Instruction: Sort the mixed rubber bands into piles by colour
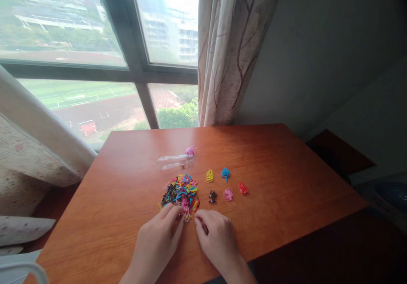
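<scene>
A mixed heap of small elastic hair bands [181, 190] in black, blue, yellow, pink and red lies on the wooden table. At its near edge, my left hand [162, 229] has its thumb and fingers pinched together beside pink bands; whether any band is between the fingertips is hidden. My right hand [216, 233] is just right of it, fingers curled against the thumb, with nothing clearly visible in the pinch. Right of the heap are small single-colour clumps: yellow bands [209, 176], blue bands [225, 173], black bands [213, 196], pink bands [228, 195] and red bands [243, 188].
Behind the heap, a clear plastic container [173, 162] lies on its side, with a pink piece [190, 150] at its right end. The brown table [270, 157] reaches to a window [136, 72] and a patterned curtain [229, 55]. A wall stands at the right.
</scene>
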Available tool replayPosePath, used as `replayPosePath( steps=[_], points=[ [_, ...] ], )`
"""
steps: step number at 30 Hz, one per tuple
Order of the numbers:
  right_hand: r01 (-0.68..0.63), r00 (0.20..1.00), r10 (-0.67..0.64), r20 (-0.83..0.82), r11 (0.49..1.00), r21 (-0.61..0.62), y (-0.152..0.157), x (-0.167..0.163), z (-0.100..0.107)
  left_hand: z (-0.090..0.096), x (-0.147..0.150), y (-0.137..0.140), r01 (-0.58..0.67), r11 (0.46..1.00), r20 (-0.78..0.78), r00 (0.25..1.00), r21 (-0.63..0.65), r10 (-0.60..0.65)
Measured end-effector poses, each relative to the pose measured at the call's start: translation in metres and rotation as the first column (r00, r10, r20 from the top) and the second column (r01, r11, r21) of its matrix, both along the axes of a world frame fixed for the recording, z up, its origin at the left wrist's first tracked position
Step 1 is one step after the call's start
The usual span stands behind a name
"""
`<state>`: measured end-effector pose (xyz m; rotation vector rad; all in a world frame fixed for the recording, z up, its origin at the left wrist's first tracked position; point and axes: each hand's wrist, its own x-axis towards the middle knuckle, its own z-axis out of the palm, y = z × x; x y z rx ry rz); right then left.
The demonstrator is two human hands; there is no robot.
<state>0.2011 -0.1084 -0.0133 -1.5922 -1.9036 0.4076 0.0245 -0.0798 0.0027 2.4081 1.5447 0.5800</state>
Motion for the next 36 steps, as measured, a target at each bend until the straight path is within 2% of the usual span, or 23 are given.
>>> replayPosePath(
  steps=[7, 12, 16, 22, 27, 32, 36],
  points=[
    [0.001, 0.999, -0.001, 0.033, 1.0, -0.013, 0.0, 0.0, 0.002, -0.005, -0.012, -0.01, 0.006, 0.999, -0.011, 1.0, 0.032, -0.006],
    [0.001, 0.999, 0.0, 0.052, 1.0, -0.022, -0.001, 0.0, 0.002, -0.006, -0.021, -0.015, -0.011, 1.0, -0.03, 0.999, 0.0, 0.011],
    [-0.006, 0.999, 0.007, 0.044, 1.0, -0.026, -0.001, -0.001, 0.004, -0.005, -0.018, -0.016, -0.015, 1.0, -0.02, 1.0, -0.011, 0.015],
    [-0.014, 0.999, 0.015, 0.035, 0.999, -0.032, 0.0, -0.001, 0.005, -0.006, -0.008, -0.017, -0.019, 0.999, -0.087, 0.996, -0.035, 0.016],
    [-0.019, 1.0, 0.02, 0.016, 0.999, -0.04, -0.001, -0.001, 0.003, -0.008, -0.007, -0.018, 0.021, 0.999, -0.068, 0.997, -0.025, -0.023],
    [-0.02, 1.0, 0.02, -0.006, 0.999, -0.038, -0.001, 0.0, 0.002, -0.006, -0.014, -0.016, -0.005, 1.0, -0.066, 0.998, 0.02, 0.006],
    [-0.015, 1.0, 0.014, -0.014, 0.999, -0.039, -0.002, 0.0, 0.001, 0.0, -0.022, -0.015, -0.032, 0.999, -0.005, 0.999, 0.03, 0.032]
  ],
)
